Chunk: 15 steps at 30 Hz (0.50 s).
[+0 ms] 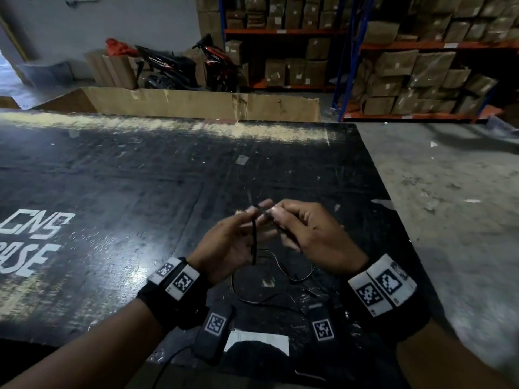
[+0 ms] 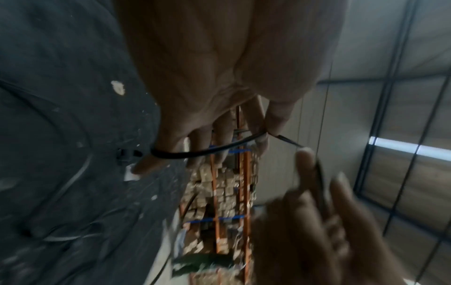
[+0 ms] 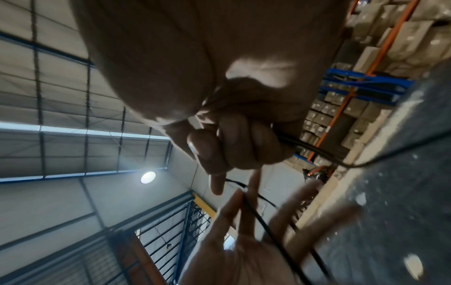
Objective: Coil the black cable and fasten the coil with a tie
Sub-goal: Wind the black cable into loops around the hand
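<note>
Both hands hover over the black table [image 1: 112, 178]. A thin black cable [image 1: 254, 242] runs down across my left hand [image 1: 243, 220], whose fingers are spread fairly straight. In the left wrist view the cable [image 2: 195, 153] loops across those fingers and is pinched near the thumb. My right hand [image 1: 283, 217] sits close beside the left one, its fingers curled round another stretch of the cable [image 3: 314, 150]. A short taut piece joins the two hands. The rest of the cable [image 1: 269, 276] lies in loose curves on the table under my wrists. No tie is visible.
Two small black units with square markers [image 1: 214, 329] [image 1: 323, 328] and a white label [image 1: 257, 339] lie near the front edge. The table ends to the right over a concrete floor [image 1: 449, 206]. A cardboard box [image 1: 196, 103] stands behind the far edge.
</note>
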### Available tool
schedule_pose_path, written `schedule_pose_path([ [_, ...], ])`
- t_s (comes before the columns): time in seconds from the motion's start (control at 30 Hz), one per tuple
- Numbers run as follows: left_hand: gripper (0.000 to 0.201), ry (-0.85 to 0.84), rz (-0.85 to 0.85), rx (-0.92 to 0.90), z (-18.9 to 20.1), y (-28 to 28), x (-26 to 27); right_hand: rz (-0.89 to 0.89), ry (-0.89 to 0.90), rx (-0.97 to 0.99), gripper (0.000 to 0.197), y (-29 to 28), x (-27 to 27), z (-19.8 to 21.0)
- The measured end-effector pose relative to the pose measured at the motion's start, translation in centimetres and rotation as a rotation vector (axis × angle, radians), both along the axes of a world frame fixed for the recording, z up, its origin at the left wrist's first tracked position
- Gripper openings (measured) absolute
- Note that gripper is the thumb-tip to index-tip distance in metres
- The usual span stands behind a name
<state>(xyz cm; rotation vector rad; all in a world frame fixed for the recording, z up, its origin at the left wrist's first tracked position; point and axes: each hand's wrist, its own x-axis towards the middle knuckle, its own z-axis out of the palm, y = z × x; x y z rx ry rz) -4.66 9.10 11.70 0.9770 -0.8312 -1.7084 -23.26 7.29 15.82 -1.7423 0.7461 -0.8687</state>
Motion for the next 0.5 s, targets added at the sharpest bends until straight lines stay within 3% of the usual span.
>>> schedule_pose_path([
  [0.23, 0.041, 0.161, 0.092, -0.185, 4.3, -2.0, 2.4, 0.086, 0.011, 0.219, 0.038, 2.0, 0.3, -5.4],
  [0.5, 0.039, 0.255, -0.031, -0.320, 8.9, -1.2, 2.9, -0.046, 0.046, 0.356, 0.040, -0.6, -0.7, -9.7],
])
